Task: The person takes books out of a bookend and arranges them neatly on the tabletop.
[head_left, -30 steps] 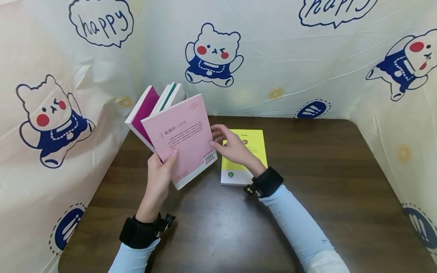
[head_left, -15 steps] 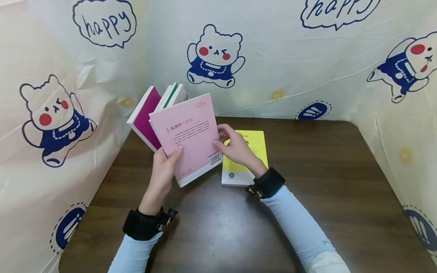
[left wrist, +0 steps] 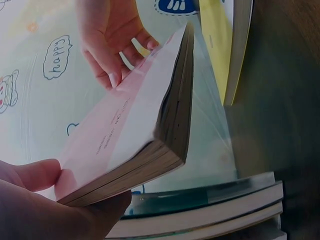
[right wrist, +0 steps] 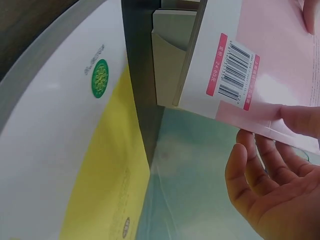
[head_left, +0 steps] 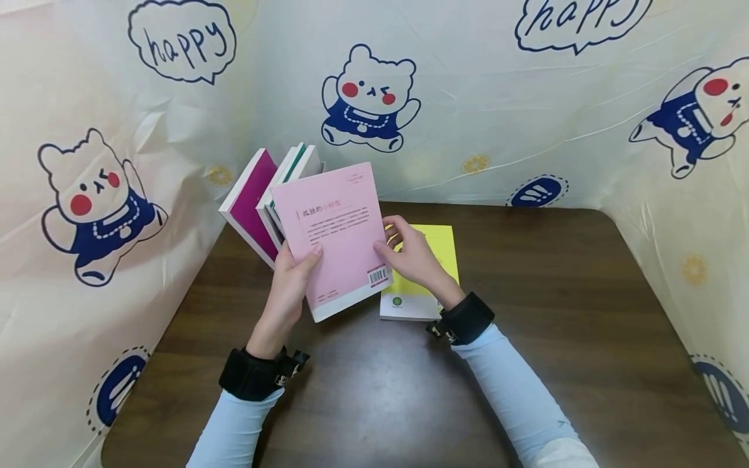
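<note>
A pink book [head_left: 336, 240] with a barcode at its lower corner is held tilted above the table. My left hand [head_left: 291, 279] grips its left edge, thumb on the cover and fingers behind. At the opposite edge, my right hand [head_left: 414, 255] pinches the book, its thumb on the cover in the right wrist view and fingertips at the edge. A yellow and white book [head_left: 434, 250] lies on the table, partly hidden by the right hand. Left of and behind the pink book stands a row of books, with a magenta book [head_left: 254, 201] leaning outermost.
Pale spines and page edges of several books [left wrist: 210, 212] show below the pink book in the left wrist view. The dark wooden table [head_left: 556, 325] is bordered at the back and sides by a printed sheet [head_left: 462, 84].
The pink book has shifted right, away from the magenta book, and stands a little more upright. Both hands have moved right with it, the left more than the right.
</note>
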{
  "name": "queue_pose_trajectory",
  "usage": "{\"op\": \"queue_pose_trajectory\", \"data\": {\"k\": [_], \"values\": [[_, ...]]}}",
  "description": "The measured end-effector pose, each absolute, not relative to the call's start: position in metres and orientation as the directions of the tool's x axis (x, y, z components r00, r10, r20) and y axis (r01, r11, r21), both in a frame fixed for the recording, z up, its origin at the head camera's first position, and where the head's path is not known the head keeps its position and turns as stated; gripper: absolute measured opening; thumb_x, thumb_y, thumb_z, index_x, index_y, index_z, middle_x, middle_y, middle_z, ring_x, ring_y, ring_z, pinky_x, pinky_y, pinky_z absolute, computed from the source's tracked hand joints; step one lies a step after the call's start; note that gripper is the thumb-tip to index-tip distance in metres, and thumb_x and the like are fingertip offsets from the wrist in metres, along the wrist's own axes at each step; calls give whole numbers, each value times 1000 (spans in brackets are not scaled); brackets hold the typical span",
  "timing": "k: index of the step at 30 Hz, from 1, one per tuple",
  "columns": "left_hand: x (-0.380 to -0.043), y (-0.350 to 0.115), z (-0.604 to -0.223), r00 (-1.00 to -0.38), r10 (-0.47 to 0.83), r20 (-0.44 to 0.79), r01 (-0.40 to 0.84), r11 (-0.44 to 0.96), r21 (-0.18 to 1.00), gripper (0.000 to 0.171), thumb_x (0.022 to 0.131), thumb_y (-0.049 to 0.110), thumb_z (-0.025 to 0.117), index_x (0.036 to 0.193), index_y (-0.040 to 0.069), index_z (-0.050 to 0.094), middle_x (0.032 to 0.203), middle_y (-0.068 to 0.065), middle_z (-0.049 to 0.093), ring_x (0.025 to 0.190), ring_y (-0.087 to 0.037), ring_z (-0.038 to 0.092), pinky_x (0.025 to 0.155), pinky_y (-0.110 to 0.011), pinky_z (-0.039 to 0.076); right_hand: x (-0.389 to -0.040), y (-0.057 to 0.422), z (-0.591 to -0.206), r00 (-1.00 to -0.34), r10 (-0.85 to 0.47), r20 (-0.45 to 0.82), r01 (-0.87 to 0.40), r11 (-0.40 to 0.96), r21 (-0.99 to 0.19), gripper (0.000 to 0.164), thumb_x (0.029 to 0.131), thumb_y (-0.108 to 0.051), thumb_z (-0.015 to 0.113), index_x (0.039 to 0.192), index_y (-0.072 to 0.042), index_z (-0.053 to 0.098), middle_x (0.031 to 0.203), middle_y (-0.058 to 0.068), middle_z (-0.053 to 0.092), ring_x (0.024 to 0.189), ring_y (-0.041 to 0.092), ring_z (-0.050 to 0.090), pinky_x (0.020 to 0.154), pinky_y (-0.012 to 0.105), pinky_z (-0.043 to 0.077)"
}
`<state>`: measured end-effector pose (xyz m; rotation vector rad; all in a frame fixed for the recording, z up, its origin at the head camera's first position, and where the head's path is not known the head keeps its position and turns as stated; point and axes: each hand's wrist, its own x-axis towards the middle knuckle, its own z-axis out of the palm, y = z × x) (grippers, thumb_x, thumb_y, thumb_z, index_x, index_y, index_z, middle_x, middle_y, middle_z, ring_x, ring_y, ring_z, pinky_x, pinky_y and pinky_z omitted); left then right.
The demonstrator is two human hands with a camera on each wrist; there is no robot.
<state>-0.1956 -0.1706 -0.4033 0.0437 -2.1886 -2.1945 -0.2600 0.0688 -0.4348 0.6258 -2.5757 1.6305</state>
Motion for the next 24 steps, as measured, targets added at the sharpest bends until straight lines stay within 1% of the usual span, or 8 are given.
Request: {"op": "queue_pose_trajectory", "data": {"k": [8, 14, 17, 20, 24], "values": [[-200, -161, -404, -1000, -28, 8, 9, -27, 1000, 47, 109, 7, 47, 155, 8, 37, 150, -20, 55, 118, -23, 62, 93, -31, 52, -255, 79, -437, -935, -287, 206, -311, 392, -866, 44, 98, -19, 72, 137, -7, 55, 109, 14, 69, 93, 28, 65, 75, 39, 59], [-202, -153, -403, -999, -31, -42, -39, -86, 996, 49, 109, 7, 47, 156, 8, 32, 151, -16, 53, 119, -23, 59, 95, -34, 49, -250, 87, -436, -940, -274, 204, -303, 396, -867, 43, 98, -16, 72, 136, -4, 57, 108, 17, 70, 93, 32, 65, 72, 40, 55], [-202, -151, -402, -997, -32, -71, -66, -130, 989, 47, 109, 7, 44, 154, 8, 32, 147, -13, 53, 115, -21, 58, 94, -34, 46, -248, 89, -436, -945, -259, 201, -296, 409, -863, 43, 97, -16, 72, 135, -3, 58, 107, 18, 70, 92, 32, 65, 72, 39, 55], [-203, -149, -402, -995, -38, -87, -81, -149, 986, 43, 107, 5, 42, 150, 7, 33, 139, -10, 55, 109, -19, 56, 91, -32, 45, -245, 92, -437, -949, -251, 189, -282, 417, -864, 43, 97, -17, 72, 135, -2, 58, 107, 17, 70, 91, 31, 64, 71, 37, 54], [-206, -146, -406, -994, -50, -96, -87, -157, 984, 37, 104, 4, 40, 141, 7, 33, 132, -7, 53, 106, -19, 54, 89, -31, 42, -241, 95, -437, -955, -239, 176, -266, 422, -867, 44, 96, -16, 72, 135, -2, 58, 106, 17, 70, 89, 30, 64, 69, 36, 53]]}}
